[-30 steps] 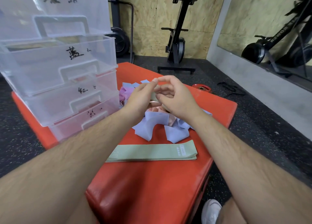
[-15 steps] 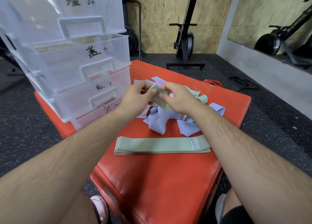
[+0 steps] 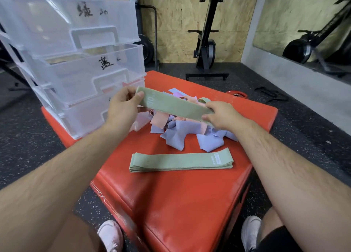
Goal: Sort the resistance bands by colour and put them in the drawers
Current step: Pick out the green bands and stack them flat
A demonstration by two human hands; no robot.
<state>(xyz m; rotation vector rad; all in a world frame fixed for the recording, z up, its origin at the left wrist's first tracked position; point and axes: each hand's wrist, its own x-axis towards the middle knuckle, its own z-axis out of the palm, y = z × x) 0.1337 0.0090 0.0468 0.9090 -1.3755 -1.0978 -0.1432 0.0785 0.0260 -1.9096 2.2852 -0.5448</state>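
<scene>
A green resistance band (image 3: 171, 104) is stretched flat in the air between my two hands. My left hand (image 3: 123, 107) pinches its left end and my right hand (image 3: 220, 115) pinches its right end. Below it lies a tangled pile of purple and pink bands (image 3: 180, 130) on the red padded box (image 3: 180, 194). A neat stack of flattened green bands (image 3: 180, 161) lies nearer to me on the box. The clear plastic drawers (image 3: 79, 61) stand at the left, each with a handwritten label, all pulled partly out.
The red box's near and right edges drop to a black speckled floor. My shoes (image 3: 110, 234) sit at the box's front. A small red weight plate (image 3: 236, 95) lies behind the box. Gym machines and a mirror stand along the far wall.
My hands have drawn apart, pulling the folded green band out flat and lifting it above the pile. The view has also shifted closer and slightly right.
</scene>
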